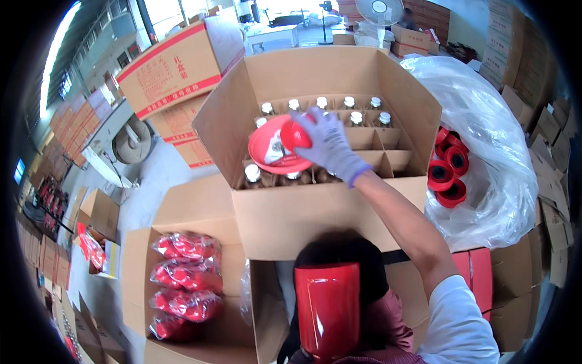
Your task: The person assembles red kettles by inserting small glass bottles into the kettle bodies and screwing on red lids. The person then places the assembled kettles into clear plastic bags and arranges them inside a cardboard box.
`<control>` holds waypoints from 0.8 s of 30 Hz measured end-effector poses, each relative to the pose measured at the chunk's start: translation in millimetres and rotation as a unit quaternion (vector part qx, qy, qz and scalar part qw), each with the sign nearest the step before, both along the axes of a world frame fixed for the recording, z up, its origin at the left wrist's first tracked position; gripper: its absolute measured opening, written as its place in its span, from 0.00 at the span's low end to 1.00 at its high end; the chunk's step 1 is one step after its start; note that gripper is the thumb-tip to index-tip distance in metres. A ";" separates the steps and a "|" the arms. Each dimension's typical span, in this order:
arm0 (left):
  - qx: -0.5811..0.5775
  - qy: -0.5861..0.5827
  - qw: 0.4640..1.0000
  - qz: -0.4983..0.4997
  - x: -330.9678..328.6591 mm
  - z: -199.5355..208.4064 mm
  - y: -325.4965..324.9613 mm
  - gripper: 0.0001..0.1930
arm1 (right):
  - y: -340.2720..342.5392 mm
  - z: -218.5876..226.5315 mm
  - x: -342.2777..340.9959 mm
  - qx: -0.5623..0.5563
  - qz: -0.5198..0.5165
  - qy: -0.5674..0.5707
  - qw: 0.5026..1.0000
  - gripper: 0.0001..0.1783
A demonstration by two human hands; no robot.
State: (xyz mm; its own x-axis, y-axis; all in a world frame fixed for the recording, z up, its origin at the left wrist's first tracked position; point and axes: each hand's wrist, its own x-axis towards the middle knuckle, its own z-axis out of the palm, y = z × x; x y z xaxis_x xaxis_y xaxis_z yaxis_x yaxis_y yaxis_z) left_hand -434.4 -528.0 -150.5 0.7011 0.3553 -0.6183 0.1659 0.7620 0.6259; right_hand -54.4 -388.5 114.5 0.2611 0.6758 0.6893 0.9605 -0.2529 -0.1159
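My right hand [327,141], in a pale grey-lilac glove, reaches over an open cardboard carton [327,206]. Its fingers are closed round a small red cup-shaped cap [295,134]. Under the cap is a shallow red bowl [259,151] with a white paper-like piece [276,153] inside, resting over the bottles. Bottles with silvery-white caps [253,173] stand in the carton's divided cells, and several cells on the right hold none. My left hand does not show. At the lower middle, a glossy red cylinder [329,309] stands before a dark shape; what supports it is hidden.
A carton of plastic-wrapped red pieces [188,276] lies at the lower left. To the right, a clear plastic bag [491,151] holds red caps with dark insides [451,173]. Printed cartons [173,70] are stacked at the far left; a fan [380,9] stands behind.
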 end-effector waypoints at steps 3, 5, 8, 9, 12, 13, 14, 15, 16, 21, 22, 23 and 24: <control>0.008 0.081 0.996 -0.031 -26.5 38.7 19.3 0.18 | 42.9 -42.7 16.9 -0.143 0.026 -0.051 0.988 0.42; 0.067 0.147 0.985 -0.053 -28.7 85.4 45.5 0.18 | 32.4 -55.5 10.1 -0.151 0.068 -0.151 0.975 0.42; 0.428 0.020 0.902 0.043 22.6 151.1 79.8 0.19 | 33.9 -71.2 18.1 -0.130 0.073 -0.245 0.958 0.22; 0.572 -0.084 0.811 0.091 52.0 166.2 84.6 0.22 | 34.7 -79.4 24.7 -0.107 0.071 -0.264 0.956 0.18; 0.629 -0.212 0.741 -0.100 99.3 177.9 105.4 0.16 | 27.4 -80.7 26.4 -0.074 0.109 -0.136 0.982 0.06; 0.601 -0.243 0.750 -0.130 103.8 177.2 109.1 0.14 | 21.8 -80.7 28.3 -0.041 0.124 -0.102 0.986 0.06; 0.573 -0.271 0.758 -0.156 106.5 177.4 113.6 0.13 | 7.3 -64.8 23.4 -0.006 0.140 -0.104 0.985 0.06; 0.595 -0.290 0.736 -0.139 108.6 180.0 118.2 0.13 | -9.8 -56.1 27.5 0.001 0.108 -0.126 0.986 0.06; 0.615 -0.308 0.716 -0.120 104.9 183.4 123.6 0.13 | -27.0 -50.0 29.7 0.006 0.079 -0.148 0.986 0.07; 0.649 -0.350 0.658 -0.154 111.5 190.9 110.6 0.14 | -120.0 -49.2 81.5 -0.104 -0.122 -0.170 0.972 0.05; 0.635 -0.348 0.666 -0.179 112.7 179.2 101.9 0.12 | -134.0 -55.8 88.3 -0.166 -0.160 -0.164 0.959 0.06; 0.602 -0.350 0.697 -0.174 109.5 167.4 101.4 0.11 | -142.6 -58.2 90.9 -0.223 -0.200 -0.161 0.940 0.08; 0.572 -0.346 0.725 -0.167 105.3 155.4 104.3 0.10 | -137.7 -61.7 86.9 -0.218 -0.203 -0.164 0.940 0.11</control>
State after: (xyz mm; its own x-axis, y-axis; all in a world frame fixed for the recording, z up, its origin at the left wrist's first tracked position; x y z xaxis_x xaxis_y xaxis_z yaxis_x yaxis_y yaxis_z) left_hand -329.1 -423.7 4.9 0.8678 0.0966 0.4875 -0.4336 -0.3320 0.8377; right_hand 32.5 -526.2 52.7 0.3808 0.8031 0.4583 0.7399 -0.5619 0.3698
